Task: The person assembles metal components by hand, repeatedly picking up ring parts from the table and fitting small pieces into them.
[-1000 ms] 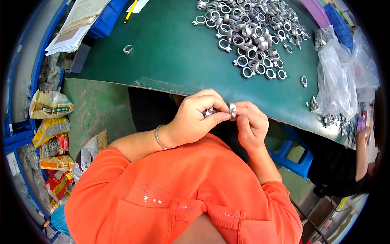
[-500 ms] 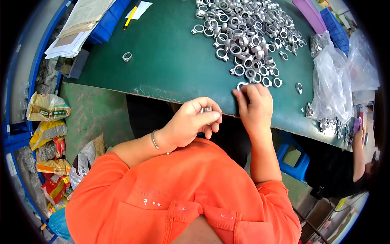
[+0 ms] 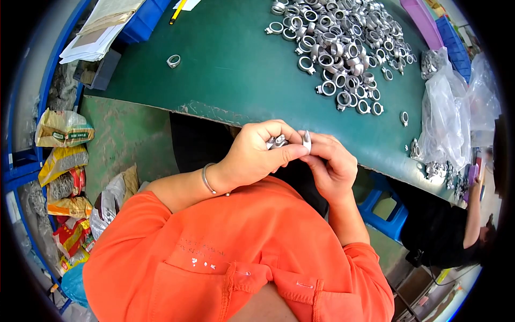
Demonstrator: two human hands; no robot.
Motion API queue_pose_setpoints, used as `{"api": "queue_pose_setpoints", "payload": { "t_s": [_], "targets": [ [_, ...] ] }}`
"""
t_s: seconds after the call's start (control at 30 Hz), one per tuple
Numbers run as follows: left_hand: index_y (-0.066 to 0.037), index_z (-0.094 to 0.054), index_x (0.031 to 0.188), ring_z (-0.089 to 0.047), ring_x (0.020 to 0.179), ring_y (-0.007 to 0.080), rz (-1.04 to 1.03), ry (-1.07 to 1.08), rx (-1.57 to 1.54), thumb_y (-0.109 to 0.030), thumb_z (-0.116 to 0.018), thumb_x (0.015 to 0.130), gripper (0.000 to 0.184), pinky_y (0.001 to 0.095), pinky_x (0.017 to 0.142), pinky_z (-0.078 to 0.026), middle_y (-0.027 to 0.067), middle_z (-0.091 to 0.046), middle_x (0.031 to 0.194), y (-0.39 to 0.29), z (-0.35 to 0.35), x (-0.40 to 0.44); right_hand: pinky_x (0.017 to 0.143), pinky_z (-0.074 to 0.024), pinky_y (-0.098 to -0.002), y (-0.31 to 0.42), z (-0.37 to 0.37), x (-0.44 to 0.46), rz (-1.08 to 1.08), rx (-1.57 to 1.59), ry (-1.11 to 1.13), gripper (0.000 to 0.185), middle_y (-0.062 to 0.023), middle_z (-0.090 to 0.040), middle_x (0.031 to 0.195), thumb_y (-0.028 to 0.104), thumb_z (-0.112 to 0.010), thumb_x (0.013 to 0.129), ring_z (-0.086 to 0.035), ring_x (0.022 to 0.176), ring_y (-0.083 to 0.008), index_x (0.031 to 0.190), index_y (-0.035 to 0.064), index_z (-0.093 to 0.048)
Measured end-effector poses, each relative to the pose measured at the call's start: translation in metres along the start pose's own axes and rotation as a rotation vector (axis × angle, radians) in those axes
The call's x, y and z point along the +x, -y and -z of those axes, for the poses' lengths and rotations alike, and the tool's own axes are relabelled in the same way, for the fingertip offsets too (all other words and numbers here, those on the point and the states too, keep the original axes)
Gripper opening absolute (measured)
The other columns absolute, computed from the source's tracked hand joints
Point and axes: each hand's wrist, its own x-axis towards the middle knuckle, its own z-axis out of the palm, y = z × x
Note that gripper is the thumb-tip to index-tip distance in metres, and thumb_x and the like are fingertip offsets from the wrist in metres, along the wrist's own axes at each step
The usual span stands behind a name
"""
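Small metal pieces (image 3: pixel 277 142) are held in the curled fingers of my left hand (image 3: pixel 257 153), in front of the table edge. Between the fingertips of both hands is a metal ring (image 3: pixel 307 141), seen nearly edge-on. My right hand (image 3: pixel 333 166) pinches it from the right side. Beyond my hands, a large pile of metal rings (image 3: pixel 343 48) covers the back of the green table (image 3: pixel 225 80). A single ring (image 3: pixel 173 61) lies at the left of the table and another (image 3: pixel 404 118) to the right of the pile.
A blue bin (image 3: pixel 142 27) with papers (image 3: pixel 102 32) and a yellow pen (image 3: pixel 176 12) are at the back left. Clear plastic bags (image 3: pixel 445 112) lie at the right. A blue stool (image 3: pixel 383 212) and a co-worker in black (image 3: pixel 442 231) are at the lower right.
My right hand has come back from the near side of the pile to meet my left hand. A ring is now between their fingertips. The view has shifted slightly.
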Motion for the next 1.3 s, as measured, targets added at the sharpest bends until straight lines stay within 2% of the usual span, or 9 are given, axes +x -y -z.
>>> {"api": "queue_pose_setpoints", "payload": {
  "t_s": [0.17, 0.37, 0.5, 0.53, 0.6, 0.7, 0.9, 1.13, 1.3],
  "targets": [
    [0.001, -0.063, 0.085, -0.052, 0.067, 0.0073, -0.394, -0.034, 0.346, 0.0, -0.065, 0.079, 0.007, 0.0193, 0.058, -0.043, 0.0046, -0.059, 0.085, 0.01, 0.0, 0.003, 0.076, -0.0499, -0.0279, 0.002, -0.009, -0.008, -0.196, 0.358, -0.138, 0.016, -0.018, -0.061, 0.104, -0.014, -0.053, 0.079, -0.061, 0.087, -0.0177, 0.089, -0.0014, -0.055],
    [0.001, -0.063, 0.082, -0.053, 0.07, 0.0088, -0.383, -0.044, 0.331, 0.0, -0.066, 0.078, 0.005, 0.0211, 0.062, -0.042, 0.0056, -0.06, 0.084, 0.006, -0.002, 0.002, 0.072, -0.0504, -0.0253, 0.007, -0.002, -0.006, -0.515, 0.609, -0.108, 0.022, -0.0114, -0.061, 0.095, -0.006, -0.048, 0.088, -0.059, 0.08, -0.0123, 0.11, -0.0042, -0.051],
    [0.0, -0.06, 0.094, -0.055, 0.072, 0.0098, -0.49, 0.036, 0.45, -0.001, -0.062, 0.082, 0.012, 0.0217, 0.06, -0.046, 0.0062, -0.06, 0.087, 0.01, 0.003, 0.003, 0.073, -0.0498, -0.0244, 0.007, -0.006, -0.007, -0.406, 0.525, -0.097, 0.025, -0.0098, -0.061, 0.094, -0.003, -0.056, 0.085, -0.06, 0.081, -0.013, 0.11, -0.0039, -0.053],
    [0.0, -0.056, 0.101, -0.057, 0.075, 0.0108, -0.26, 0.005, 0.177, -0.002, -0.059, 0.085, 0.017, 0.0227, 0.059, -0.048, 0.0067, -0.059, 0.089, 0.008, 0.0, 0.001, 0.073, -0.0499, -0.0249, 0.008, -0.011, -0.001, -0.288, 0.577, -0.197, 0.029, -0.0122, -0.061, 0.096, -0.006, -0.063, 0.078, -0.059, 0.088, -0.0147, 0.107, -0.0022, -0.056],
    [-0.001, -0.044, 0.118, -0.06, 0.077, 0.0135, 0.117, -0.058, -0.254, -0.01, -0.047, 0.093, 0.027, 0.0254, 0.055, -0.054, 0.0084, -0.058, 0.094, -0.002, -0.001, 0.003, 0.076, -0.0496, -0.0309, 0.002, -0.001, 0.007, -0.031, 0.27, -0.034, 0.029, -0.0138, -0.061, 0.095, -0.006, -0.069, 0.068, -0.06, 0.091, -0.0233, 0.095, -0.0007, -0.061],
    [0.0, -0.052, 0.107, -0.06, 0.068, 0.014, 0.227, 0.044, -0.587, -0.012, -0.047, 0.092, 0.02, 0.0227, 0.05, -0.051, 0.0082, -0.06, 0.087, -0.003, 0.012, 0.008, 0.076, -0.0475, -0.035, 0.006, 0.004, 0.025, 0.111, 0.215, 0.081, 0.021, -0.0132, -0.061, 0.093, -0.004, -0.069, 0.068, -0.059, 0.086, -0.0285, 0.088, -0.0002, -0.063],
    [-0.002, -0.055, 0.093, -0.052, 0.055, 0.0115, 0.225, 0.055, -0.442, -0.009, -0.054, 0.089, 0.009, 0.021, 0.039, -0.038, 0.0066, -0.058, 0.079, 0.003, 0.008, 0.006, 0.064, -0.0412, -0.0363, -0.03, 0.001, 0.047, -0.057, -0.798, -0.122, 0.019, -0.0099, -0.053, 0.08, 0.003, -0.065, 0.073, -0.05, 0.072, -0.0282, 0.091, 0.0029, -0.061],
    [-0.001, -0.055, 0.092, -0.055, 0.057, 0.0087, 0.082, -0.032, -0.213, -0.007, -0.057, 0.087, 0.008, 0.0197, 0.04, -0.042, 0.0057, -0.058, 0.076, -0.005, 0.007, 0.005, 0.069, -0.0489, -0.032, -0.016, -0.002, 0.029, -0.01, -0.337, -0.18, 0.019, -0.0148, -0.06, 0.101, -0.003, -0.07, 0.069, -0.059, 0.082, -0.0265, 0.082, 0.0025, -0.058],
    [-0.002, -0.055, 0.091, -0.053, 0.054, 0.0067, 0.09, 0.016, -0.111, -0.012, -0.059, 0.088, 0.011, 0.0185, 0.041, -0.041, 0.0031, -0.058, 0.072, -0.005, 0.006, 0.007, 0.057, -0.0487, -0.0273, -0.006, -0.012, 0.012, -0.061, 0.068, -0.274, 0.025, -0.0139, -0.061, 0.087, -0.007, -0.073, 0.064, -0.059, 0.07, -0.0205, 0.078, 0.0012, -0.055]
  ]
}}
